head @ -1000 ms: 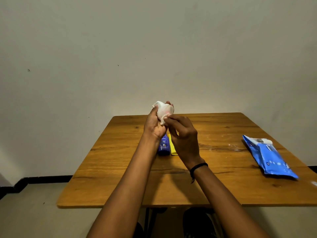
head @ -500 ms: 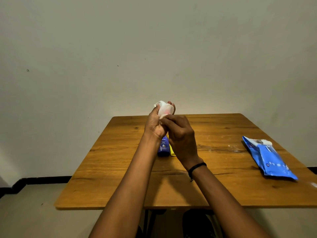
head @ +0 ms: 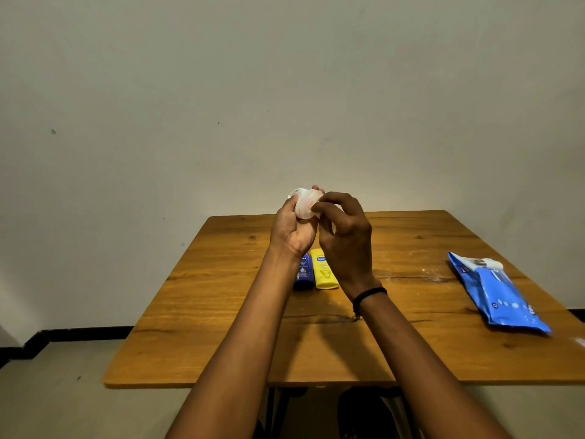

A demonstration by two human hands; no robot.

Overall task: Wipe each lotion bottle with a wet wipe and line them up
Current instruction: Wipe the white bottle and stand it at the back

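Note:
My left hand (head: 292, 231) is raised above the table and grips a small rounded object wrapped in a white wet wipe (head: 304, 206). Something pinkish shows through the wipe, and I cannot make out what it is. My right hand (head: 346, 245) pinches the wipe's right side with thumb and fingertips. Below my hands a dark blue lotion bottle (head: 304, 275) and a yellow lotion bottle (head: 323, 273) lie side by side, touching, on the wooden table (head: 205, 312). My left wrist hides the top of the blue bottle.
A blue wet-wipe pack (head: 503, 301) lies at the table's right side with a white wipe sticking out of its opening. A plain wall stands right behind the table. The floor lies to the left.
My right hand has shifted up and to the right, from under the wipe to its right side. The yellow bottle shows more. My left hand keeps hold of the bundle.

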